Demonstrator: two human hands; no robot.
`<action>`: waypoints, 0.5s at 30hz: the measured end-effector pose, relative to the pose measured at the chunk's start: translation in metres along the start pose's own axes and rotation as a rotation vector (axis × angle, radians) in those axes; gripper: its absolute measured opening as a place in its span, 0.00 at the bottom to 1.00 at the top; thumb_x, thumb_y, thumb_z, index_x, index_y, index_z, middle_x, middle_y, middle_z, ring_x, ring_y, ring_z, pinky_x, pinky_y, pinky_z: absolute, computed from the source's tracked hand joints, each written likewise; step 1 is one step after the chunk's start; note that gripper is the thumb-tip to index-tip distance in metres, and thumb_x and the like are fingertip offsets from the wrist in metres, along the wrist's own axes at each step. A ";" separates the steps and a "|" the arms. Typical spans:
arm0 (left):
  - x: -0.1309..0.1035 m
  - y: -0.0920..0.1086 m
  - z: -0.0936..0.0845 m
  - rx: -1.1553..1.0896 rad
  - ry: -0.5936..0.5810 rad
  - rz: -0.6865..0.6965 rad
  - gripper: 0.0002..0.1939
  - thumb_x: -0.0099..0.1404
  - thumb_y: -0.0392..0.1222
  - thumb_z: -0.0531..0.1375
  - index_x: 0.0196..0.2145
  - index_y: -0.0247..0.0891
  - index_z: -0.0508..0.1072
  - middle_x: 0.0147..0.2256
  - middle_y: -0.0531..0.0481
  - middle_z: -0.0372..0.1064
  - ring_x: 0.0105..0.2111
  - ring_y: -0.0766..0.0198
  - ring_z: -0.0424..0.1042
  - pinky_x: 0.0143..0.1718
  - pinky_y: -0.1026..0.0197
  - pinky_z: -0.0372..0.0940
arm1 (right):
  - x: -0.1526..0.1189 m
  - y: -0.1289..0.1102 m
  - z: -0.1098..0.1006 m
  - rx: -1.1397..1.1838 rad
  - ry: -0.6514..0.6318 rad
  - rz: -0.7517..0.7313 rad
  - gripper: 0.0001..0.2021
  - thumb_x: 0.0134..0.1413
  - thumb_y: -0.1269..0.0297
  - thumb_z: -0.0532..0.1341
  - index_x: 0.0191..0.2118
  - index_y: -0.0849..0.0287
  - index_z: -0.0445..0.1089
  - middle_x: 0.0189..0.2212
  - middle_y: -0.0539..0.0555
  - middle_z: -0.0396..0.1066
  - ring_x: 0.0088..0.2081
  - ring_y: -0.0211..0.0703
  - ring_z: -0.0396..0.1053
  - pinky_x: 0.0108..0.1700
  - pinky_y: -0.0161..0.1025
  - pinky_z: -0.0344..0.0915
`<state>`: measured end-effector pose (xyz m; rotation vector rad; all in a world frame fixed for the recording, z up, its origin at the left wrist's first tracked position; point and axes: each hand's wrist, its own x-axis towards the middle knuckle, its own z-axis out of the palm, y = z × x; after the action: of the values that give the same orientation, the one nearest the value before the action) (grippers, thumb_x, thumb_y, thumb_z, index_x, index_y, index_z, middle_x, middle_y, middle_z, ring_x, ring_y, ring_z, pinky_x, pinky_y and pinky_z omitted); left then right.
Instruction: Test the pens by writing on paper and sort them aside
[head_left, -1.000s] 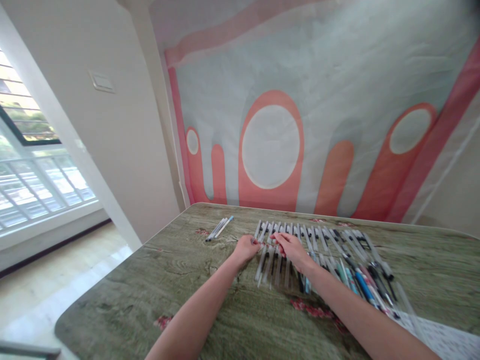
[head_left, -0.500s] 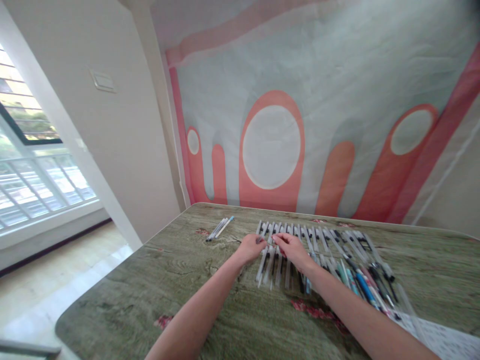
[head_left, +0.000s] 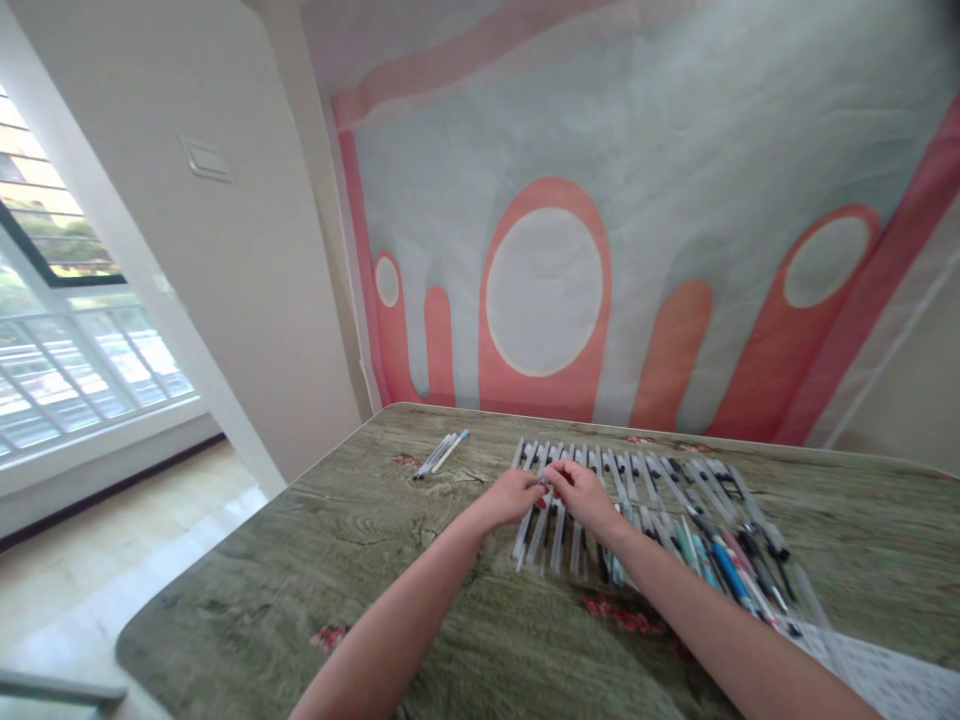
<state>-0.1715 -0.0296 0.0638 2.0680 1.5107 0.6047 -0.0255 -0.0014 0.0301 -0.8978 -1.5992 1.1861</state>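
Observation:
My left hand (head_left: 516, 496) and my right hand (head_left: 583, 492) are close together above the rows of pens, their fingertips almost meeting. The fingers of both are pinched around something small that I cannot make out. Beneath and behind them runs a row of clear-barrelled pens (head_left: 628, 476) laid side by side. Nearer to me lies a second row of clear pen barrels (head_left: 557, 540), partly covered by my hands and right forearm. Several coloured pens (head_left: 731, 578), some blue, green and pink, lie to the right of my right forearm.
A small group of pens (head_left: 441, 455) lies apart at the left on the wood-patterned table (head_left: 315, 540). A printed sheet of paper (head_left: 885, 675) rests at the lower right. Behind the table hangs a pink and grey wall covering (head_left: 442, 200).
My left hand has shifted slightly right, bringing its fingertips closer to those of my right hand. My right hand has moved a little left; the pens on the table lie as before.

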 end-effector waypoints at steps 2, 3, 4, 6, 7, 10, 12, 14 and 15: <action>-0.002 0.000 -0.005 0.000 -0.032 -0.003 0.17 0.56 0.43 0.50 0.24 0.32 0.75 0.19 0.50 0.66 0.21 0.66 0.61 0.24 0.67 0.52 | 0.002 0.003 0.003 -0.021 0.009 -0.020 0.13 0.48 0.54 0.55 0.28 0.61 0.65 0.17 0.47 0.62 0.20 0.33 0.57 0.22 0.31 0.54; -0.003 0.000 -0.008 -0.003 -0.044 0.000 0.17 0.56 0.44 0.50 0.25 0.32 0.75 0.19 0.50 0.66 0.21 0.66 0.60 0.24 0.67 0.52 | 0.002 0.005 0.004 -0.027 0.012 -0.026 0.13 0.48 0.54 0.54 0.28 0.61 0.65 0.18 0.47 0.62 0.20 0.33 0.57 0.23 0.31 0.54; -0.003 0.000 -0.011 -0.007 -0.055 0.000 0.18 0.56 0.45 0.50 0.25 0.32 0.75 0.19 0.51 0.65 0.21 0.67 0.59 0.24 0.67 0.51 | 0.003 0.006 0.005 -0.032 0.013 -0.029 0.14 0.49 0.53 0.54 0.28 0.61 0.64 0.18 0.47 0.62 0.20 0.33 0.57 0.22 0.31 0.54; -0.004 -0.001 -0.015 -0.011 -0.081 -0.007 0.18 0.56 0.46 0.49 0.26 0.32 0.75 0.19 0.52 0.65 0.21 0.68 0.58 0.23 0.68 0.51 | 0.004 0.008 0.007 -0.043 0.018 -0.033 0.14 0.49 0.53 0.53 0.29 0.60 0.64 0.18 0.46 0.61 0.19 0.33 0.57 0.22 0.31 0.54; -0.003 -0.002 -0.016 -0.010 -0.096 -0.013 0.19 0.56 0.46 0.49 0.27 0.32 0.75 0.19 0.52 0.64 0.21 0.68 0.58 0.23 0.68 0.51 | 0.003 0.008 0.009 -0.049 0.021 -0.034 0.15 0.49 0.52 0.53 0.29 0.60 0.64 0.17 0.46 0.61 0.19 0.33 0.57 0.22 0.31 0.54; -0.001 -0.004 -0.019 -0.001 -0.143 -0.029 0.19 0.56 0.46 0.49 0.27 0.32 0.75 0.17 0.54 0.61 0.20 0.68 0.56 0.22 0.68 0.50 | 0.003 0.008 0.013 -0.071 0.036 -0.032 0.15 0.49 0.51 0.52 0.30 0.60 0.63 0.17 0.46 0.62 0.19 0.34 0.58 0.22 0.31 0.54; 0.001 -0.006 -0.020 -0.007 -0.157 -0.031 0.18 0.56 0.46 0.50 0.27 0.32 0.75 0.16 0.54 0.59 0.20 0.69 0.55 0.22 0.67 0.49 | 0.003 0.010 0.015 -0.091 0.039 -0.025 0.16 0.50 0.51 0.51 0.31 0.60 0.63 0.18 0.47 0.62 0.19 0.34 0.58 0.22 0.31 0.54; 0.002 -0.010 -0.019 -0.021 -0.169 -0.036 0.18 0.55 0.47 0.50 0.27 0.32 0.75 0.15 0.55 0.58 0.19 0.69 0.54 0.21 0.67 0.48 | 0.005 0.012 0.014 -0.121 0.068 -0.003 0.16 0.50 0.51 0.50 0.31 0.60 0.62 0.17 0.47 0.62 0.19 0.35 0.59 0.22 0.31 0.54; 0.002 -0.013 -0.019 -0.035 -0.175 -0.036 0.18 0.55 0.47 0.51 0.27 0.32 0.75 0.15 0.55 0.58 0.19 0.70 0.53 0.22 0.67 0.48 | 0.007 0.013 0.013 -0.145 0.101 0.020 0.15 0.51 0.52 0.49 0.31 0.60 0.62 0.17 0.47 0.62 0.19 0.36 0.59 0.22 0.32 0.55</action>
<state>-0.1923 -0.0215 0.0701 2.0069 1.4239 0.4210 -0.0393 0.0051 0.0178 -1.0523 -1.6121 1.0321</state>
